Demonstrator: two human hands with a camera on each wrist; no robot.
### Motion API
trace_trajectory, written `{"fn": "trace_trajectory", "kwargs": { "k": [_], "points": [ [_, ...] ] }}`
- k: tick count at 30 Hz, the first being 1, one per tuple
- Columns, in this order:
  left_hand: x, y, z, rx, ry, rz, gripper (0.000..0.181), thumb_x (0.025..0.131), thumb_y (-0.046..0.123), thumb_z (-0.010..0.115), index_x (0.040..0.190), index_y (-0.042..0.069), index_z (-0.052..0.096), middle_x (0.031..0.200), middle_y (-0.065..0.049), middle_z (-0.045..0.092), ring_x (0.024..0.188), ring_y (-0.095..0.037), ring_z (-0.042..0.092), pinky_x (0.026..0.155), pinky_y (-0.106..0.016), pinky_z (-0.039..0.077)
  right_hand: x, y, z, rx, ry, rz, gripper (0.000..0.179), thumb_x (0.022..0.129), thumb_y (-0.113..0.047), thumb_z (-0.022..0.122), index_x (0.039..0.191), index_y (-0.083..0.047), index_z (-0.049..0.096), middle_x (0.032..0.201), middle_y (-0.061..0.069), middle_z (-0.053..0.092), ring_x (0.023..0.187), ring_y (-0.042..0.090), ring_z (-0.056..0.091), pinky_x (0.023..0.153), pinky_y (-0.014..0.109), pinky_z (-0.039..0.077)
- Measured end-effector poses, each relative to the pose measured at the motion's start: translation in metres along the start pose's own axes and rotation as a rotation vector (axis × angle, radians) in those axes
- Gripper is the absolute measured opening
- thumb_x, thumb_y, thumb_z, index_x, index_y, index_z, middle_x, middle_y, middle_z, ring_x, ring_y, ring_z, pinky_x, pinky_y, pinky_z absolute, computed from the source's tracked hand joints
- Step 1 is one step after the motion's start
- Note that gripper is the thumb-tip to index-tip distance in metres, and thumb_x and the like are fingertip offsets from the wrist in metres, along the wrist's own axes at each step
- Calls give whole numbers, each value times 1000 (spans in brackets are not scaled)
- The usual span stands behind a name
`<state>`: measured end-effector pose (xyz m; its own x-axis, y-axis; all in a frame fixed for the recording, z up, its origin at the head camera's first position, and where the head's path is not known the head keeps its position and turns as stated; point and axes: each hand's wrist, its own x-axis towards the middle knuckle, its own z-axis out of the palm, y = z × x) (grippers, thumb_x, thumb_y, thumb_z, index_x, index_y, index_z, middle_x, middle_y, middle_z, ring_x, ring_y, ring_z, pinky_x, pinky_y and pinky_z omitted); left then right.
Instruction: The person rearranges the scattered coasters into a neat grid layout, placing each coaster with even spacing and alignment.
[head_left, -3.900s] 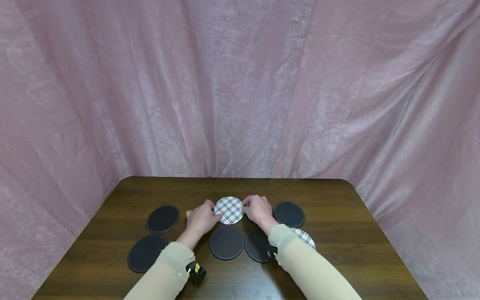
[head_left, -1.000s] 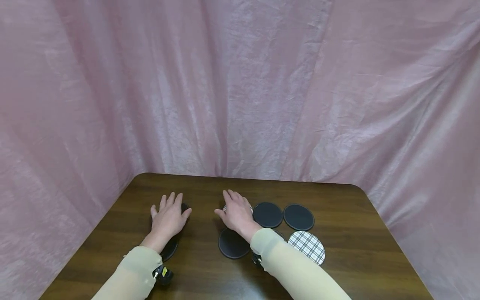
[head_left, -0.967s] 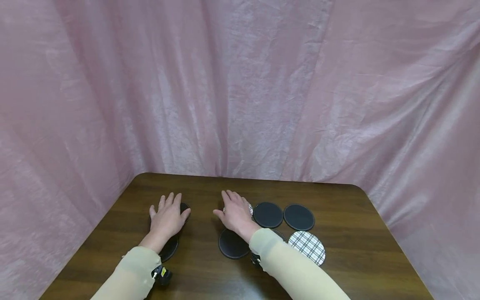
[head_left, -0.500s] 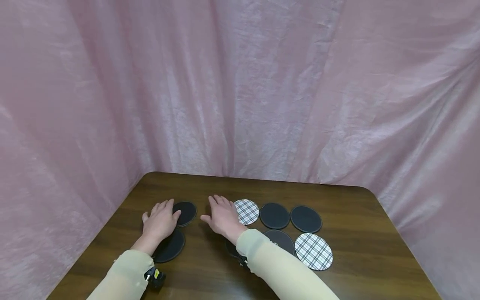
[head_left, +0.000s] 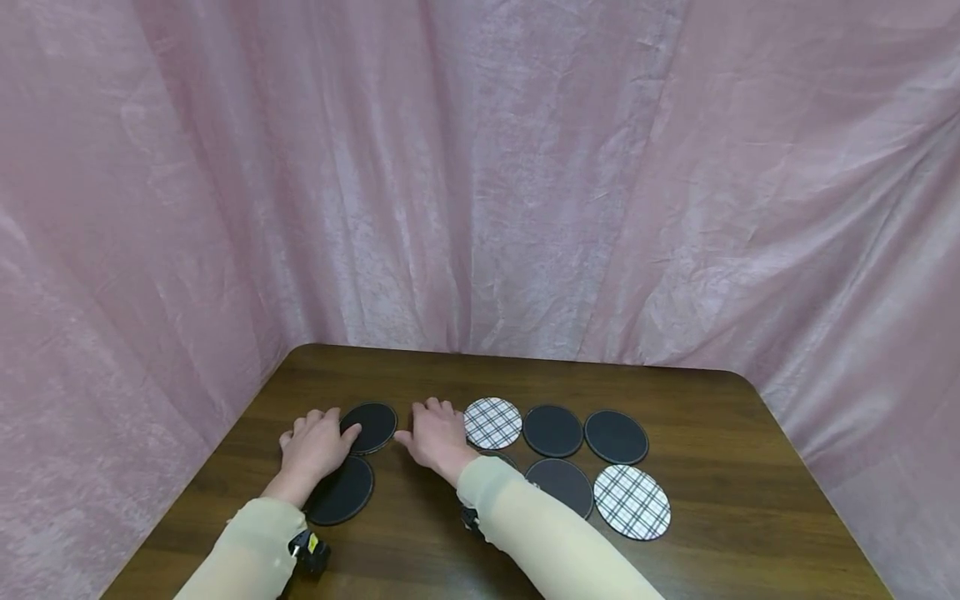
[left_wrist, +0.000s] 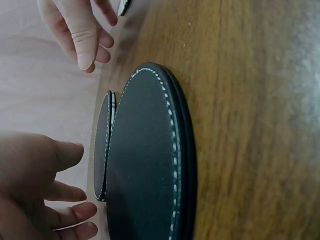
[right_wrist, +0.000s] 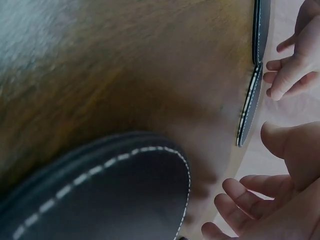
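Note:
My left hand (head_left: 311,446) hovers with loosely bent fingers at the left side of a black round coaster (head_left: 375,427). In the left wrist view a small gap shows between its fingertips (left_wrist: 82,212) and that farther coaster (left_wrist: 101,150). A second black coaster (head_left: 345,492) lies just nearer, edged with white stitching. On the other side of the far coaster my right hand (head_left: 435,437) is held above the table, fingers relaxed and nothing in them. A white plaid coaster (head_left: 492,422) lies right beside it.
Two black coasters (head_left: 553,431) (head_left: 617,437) continue the back row rightward. In the front row are a black coaster (head_left: 566,483) partly behind my right sleeve and a plaid coaster (head_left: 632,502). Another black coaster (head_left: 498,457) is mostly hidden by that forearm. Pink curtains (head_left: 480,175) surround the wooden table (head_left: 720,467).
Both hands earlier held the middle plaid coaster by its sides; it now lies free. Both have moved left to flank the far left black coaster, and the head view has turned left.

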<state>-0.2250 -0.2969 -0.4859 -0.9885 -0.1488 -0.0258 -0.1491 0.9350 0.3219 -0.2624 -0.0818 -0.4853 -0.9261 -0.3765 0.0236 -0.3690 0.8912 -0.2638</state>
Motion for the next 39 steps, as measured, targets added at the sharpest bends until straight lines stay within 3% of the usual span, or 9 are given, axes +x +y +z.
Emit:
{"fn": "trace_trajectory", "kwargs": {
  "k": [9,15,24,39],
  "points": [
    [6,0,2,16,-37,-25,65,110,41,65,148,-11,58,147,-40,52,133,-61,46,105,-82,32,2,-5,5,-23,-7,5,46,107,-54,69,133,-17,78,137,6,65,126,28,58,106,48,51],
    [7,1,1,37,-33,-37,60,107,43,70,134,-11,64,131,-37,60,126,-59,51,101,-80,35,0,-8,6,0,16,-13,36,106,-51,72,122,-21,83,125,4,65,117,27,57,101,47,51],
    [11,1,-4,27,-81,-57,70,103,52,74,129,-13,63,123,-36,62,121,-60,54,100,-79,36,0,-8,6,60,8,-17,34,106,-44,74,129,-20,82,126,3,69,116,25,57,99,44,51],
    [15,5,-3,-2,-61,-68,68,97,53,81,117,-10,65,113,-32,68,110,-53,62,95,-73,39,0,-10,6,106,1,-4,36,104,-41,77,132,-18,82,126,4,70,116,27,59,99,46,50]
  ]
}}
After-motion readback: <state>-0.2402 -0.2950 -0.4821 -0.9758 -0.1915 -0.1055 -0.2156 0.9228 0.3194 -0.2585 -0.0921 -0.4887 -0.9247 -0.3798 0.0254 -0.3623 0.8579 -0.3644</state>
